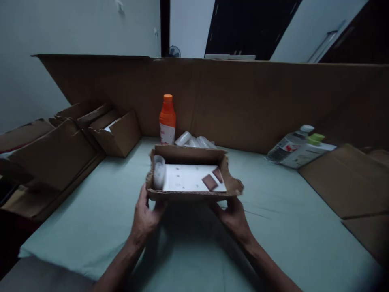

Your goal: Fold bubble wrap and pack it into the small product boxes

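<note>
Both hands carry a small open cardboard box (188,196) above the green cloth, with its inside facing me. My left hand (145,217) grips the lower left corner, and my right hand (235,217) grips the lower right, where the cardboard edge is torn. Within the box lies a flat white piece (182,178) with small dark dots and two brown squares. A clear, whitish cylinder, perhaps a roll or cup (159,173), stands at the box's left end. The fingers beneath the box are partly hidden.
Behind the box stand an orange bottle (167,117) and several wrapped white rolls (194,140). Cardboard boxes (118,136) sit at left. A clear bottle (288,144) and a white carton with a green cap (304,154) lean at right. A tall cardboard wall (243,101) closes the back.
</note>
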### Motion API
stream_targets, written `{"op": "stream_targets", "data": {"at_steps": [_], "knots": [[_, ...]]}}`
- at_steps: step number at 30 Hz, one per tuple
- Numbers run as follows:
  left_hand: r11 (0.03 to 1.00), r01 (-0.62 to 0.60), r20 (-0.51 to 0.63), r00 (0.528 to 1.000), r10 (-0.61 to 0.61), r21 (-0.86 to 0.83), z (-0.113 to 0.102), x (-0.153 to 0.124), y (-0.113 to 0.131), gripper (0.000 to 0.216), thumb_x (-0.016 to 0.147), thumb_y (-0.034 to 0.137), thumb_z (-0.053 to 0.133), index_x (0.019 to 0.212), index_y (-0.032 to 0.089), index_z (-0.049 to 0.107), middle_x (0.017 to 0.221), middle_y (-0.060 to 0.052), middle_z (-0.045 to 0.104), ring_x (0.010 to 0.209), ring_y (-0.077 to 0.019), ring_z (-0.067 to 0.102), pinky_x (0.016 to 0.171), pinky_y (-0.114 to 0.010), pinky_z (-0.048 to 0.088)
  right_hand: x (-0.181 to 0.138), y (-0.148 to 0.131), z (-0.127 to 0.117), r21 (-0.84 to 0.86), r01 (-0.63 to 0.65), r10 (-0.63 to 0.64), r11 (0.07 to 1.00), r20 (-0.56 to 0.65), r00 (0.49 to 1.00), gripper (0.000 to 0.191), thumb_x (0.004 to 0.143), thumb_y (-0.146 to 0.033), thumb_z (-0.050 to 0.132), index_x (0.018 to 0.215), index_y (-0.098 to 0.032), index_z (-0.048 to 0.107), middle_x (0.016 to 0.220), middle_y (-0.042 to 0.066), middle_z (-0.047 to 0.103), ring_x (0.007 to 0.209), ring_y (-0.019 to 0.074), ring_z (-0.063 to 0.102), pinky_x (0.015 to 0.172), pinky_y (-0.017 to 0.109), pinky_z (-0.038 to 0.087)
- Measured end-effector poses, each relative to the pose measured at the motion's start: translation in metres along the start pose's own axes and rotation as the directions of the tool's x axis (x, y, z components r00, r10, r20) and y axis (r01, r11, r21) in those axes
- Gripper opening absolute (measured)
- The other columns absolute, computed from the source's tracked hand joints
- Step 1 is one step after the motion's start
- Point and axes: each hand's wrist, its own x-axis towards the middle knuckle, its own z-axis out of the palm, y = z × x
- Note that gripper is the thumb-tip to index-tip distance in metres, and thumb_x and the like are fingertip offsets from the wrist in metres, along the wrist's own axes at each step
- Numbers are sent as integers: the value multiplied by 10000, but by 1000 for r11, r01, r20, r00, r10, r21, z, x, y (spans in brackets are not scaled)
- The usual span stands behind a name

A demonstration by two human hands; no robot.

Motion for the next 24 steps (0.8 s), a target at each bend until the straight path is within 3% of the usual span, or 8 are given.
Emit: {"op": "stream_targets", "data": {"at_steps": [4, 8, 13, 20, 24], "knots": [[998, 45, 60, 997, -43, -36, 9, -11, -8, 735, 801, 365, 737, 1466, 226, 457, 1452, -135, 568, 1367, -321, 520, 1153, -479, 416, -22, 7, -10, -54, 8, -10, 999, -28, 1000, 508, 754, -423, 760, 1190, -185, 654, 1245, 147, 690, 1192, 357, 632, 994, 488, 530], [995, 100, 53, 994, -100, -7, -8, -23, -18, 724, 831, 426, 715, 1484, 266, 446, 1504, -117, 518, 1431, -317, 442, 1201, -500, 341, -25, 3, -6, -20, -27, 28, 999, 41, 999, 525, 762, -399, 744, 1223, -178, 625, 1290, 163, 674, 1198, 355, 637, 1009, 485, 529], [981, 195, 65, 979, -193, -13, -21, -41, -25, 693, 845, 466, 700, 1460, 254, 464, 1428, -124, 578, 1377, -307, 504, 1158, -459, 403, -18, 24, -2, 52, -111, 104, 993, 108, 989, 547, 745, -384, 773, 1224, -173, 613, 1271, 159, 691, 1191, 350, 639, 1007, 474, 532], [952, 305, -19, 952, -305, 13, -11, -58, -16, 765, 782, 511, 741, 1445, 241, 473, 1427, -116, 567, 1379, -336, 488, 1199, -509, 326, -27, 41, 9, 327, -212, 128, 921, 262, 957, 764, 740, -353, 807, 1422, -216, 490, 1411, 113, 615, 1286, 326, 584, 1052, 474, 515], [945, 311, -28, 950, -310, 99, -1, -85, -25, 837, 773, 510, 731, 1502, 275, 395, 1483, -88, 521, 1405, -366, 456, 1206, -545, 318, -25, 40, -14, 354, -222, 114, 908, 302, 946, 780, 730, -326, 827, 1429, -234, 492, 1405, 93, 622, 1282, 327, 586, 1048, 487, 518]]}}
